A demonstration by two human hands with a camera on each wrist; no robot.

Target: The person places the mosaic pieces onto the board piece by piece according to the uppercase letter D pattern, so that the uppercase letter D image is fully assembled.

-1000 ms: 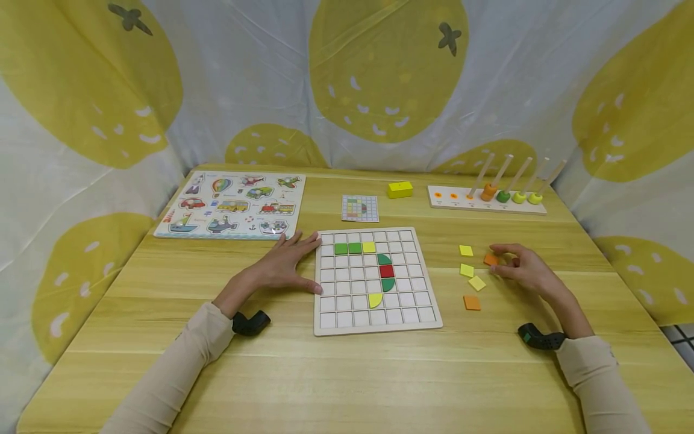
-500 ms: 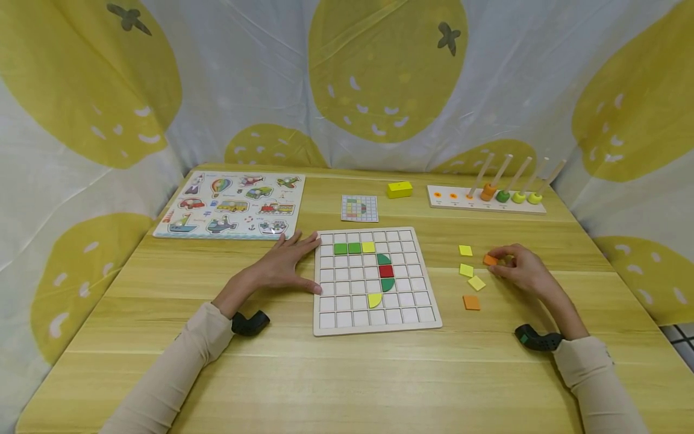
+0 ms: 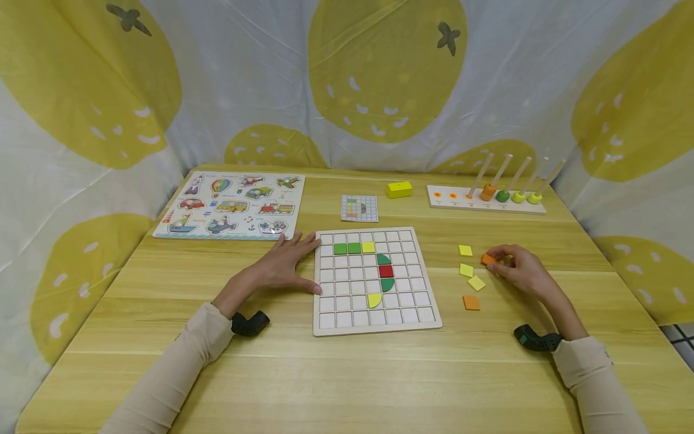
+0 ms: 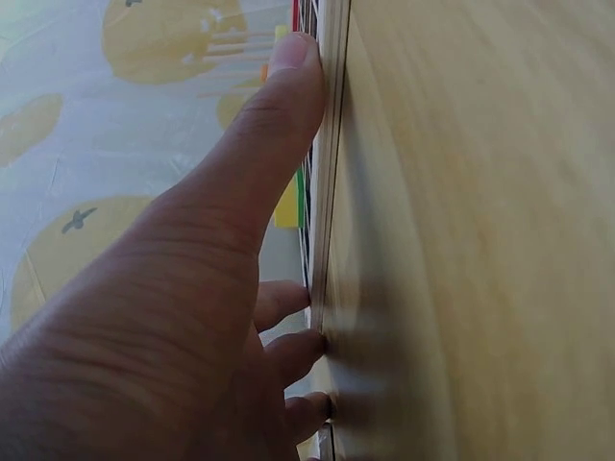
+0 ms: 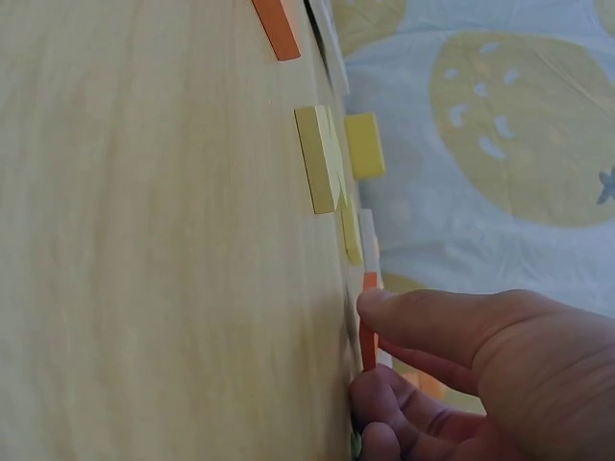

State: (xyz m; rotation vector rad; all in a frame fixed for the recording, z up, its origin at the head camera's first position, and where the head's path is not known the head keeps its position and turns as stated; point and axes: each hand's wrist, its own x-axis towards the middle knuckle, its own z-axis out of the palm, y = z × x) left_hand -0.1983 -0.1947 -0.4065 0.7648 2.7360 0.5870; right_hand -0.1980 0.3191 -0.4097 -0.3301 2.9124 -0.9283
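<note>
Your beige sleeves (image 3: 173,374) stretch over a wooden surface (image 3: 352,386), a black device (image 3: 250,323) at each wrist. Between your hands lies the gridded board (image 3: 355,274), carrying a yellow quarter-round (image 3: 375,300), then a green quarter-round (image 3: 387,284), a red square (image 3: 386,271) and a second green quarter-round (image 3: 384,259); farther up, two green squares (image 3: 354,248) and a yellow square (image 3: 368,247) share a row. Your left hand (image 3: 282,264) meets the board's left edge, its grip spread wide, thumb touching the rim. Right of the board lie a loose orange tile (image 3: 471,302) and three yellow tiles (image 3: 466,270). Just beside them, your right hand (image 3: 522,269) keeps a narrow grip, pinching another orange tile (image 3: 487,260); whether that tile touches the surface, you cannot tell. Past the board sits a patterned card (image 3: 359,208), with a vehicle puzzle (image 3: 233,205) to its left, a peg rack (image 3: 485,207) and a yellow block (image 3: 399,190) to its right. A fruit-print curtain (image 3: 390,72) hangs behind.
</note>
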